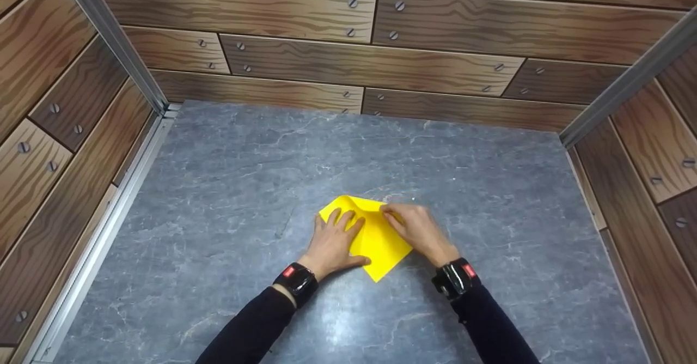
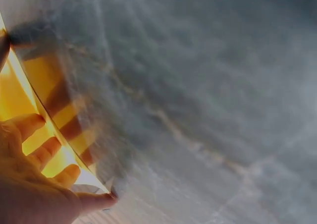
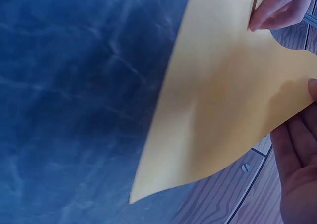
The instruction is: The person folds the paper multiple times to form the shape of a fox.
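Note:
A sheet of yellow paper (image 1: 381,244) lies on the grey marbled surface with one corner toward me. Its far edge bows upward between the hands. My left hand (image 1: 331,244) rests on the paper's left part, fingers spread and thumb near the lower edge. With thumb and forefinger, my right hand (image 1: 416,226) pinches the paper's upper right edge. In the left wrist view, spread fingers lie against the paper (image 2: 12,97), whose edge casts a reflection on the surface. The right wrist view shows the paper (image 3: 213,95) curving, a hand at its edge.
The marbled surface (image 1: 245,162) spreads around the paper. Wood-patterned panels (image 1: 305,53) stand behind it and on both sides. Metal rails (image 1: 109,37) run along the corners. Both wrists carry black bands (image 1: 297,282).

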{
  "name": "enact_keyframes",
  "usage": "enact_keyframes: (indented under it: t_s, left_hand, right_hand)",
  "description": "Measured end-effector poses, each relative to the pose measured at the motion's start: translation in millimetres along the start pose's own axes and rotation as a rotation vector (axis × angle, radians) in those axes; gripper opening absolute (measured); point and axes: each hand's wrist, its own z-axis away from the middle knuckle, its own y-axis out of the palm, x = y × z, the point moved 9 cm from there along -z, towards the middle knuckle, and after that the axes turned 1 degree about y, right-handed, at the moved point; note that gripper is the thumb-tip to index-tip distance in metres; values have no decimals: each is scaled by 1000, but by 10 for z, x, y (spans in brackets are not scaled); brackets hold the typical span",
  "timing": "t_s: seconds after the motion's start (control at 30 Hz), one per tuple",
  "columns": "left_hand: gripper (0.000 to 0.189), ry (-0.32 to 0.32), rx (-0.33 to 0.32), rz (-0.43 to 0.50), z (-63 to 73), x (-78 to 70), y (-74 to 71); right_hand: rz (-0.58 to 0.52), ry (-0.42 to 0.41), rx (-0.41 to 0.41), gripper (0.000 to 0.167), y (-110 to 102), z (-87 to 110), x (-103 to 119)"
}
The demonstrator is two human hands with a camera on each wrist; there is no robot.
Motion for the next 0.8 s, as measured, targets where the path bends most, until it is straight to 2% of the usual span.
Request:
enact_keyframes:
  t_s: [0.33,0.6,0.8]
  left_hand:
    - [81,-26,-20,-8,-57,20,13]
    - [78,-36,-43,-42,-105,41,-8]
    - [77,-9,-45,-34,-102,43,-33]
  right_hand:
    - [15,-93,-44,14,-25,114,32]
    - [-18,-92,-29,15,-21,136,53]
    - [4,-76,-32,15,-20,147,55]
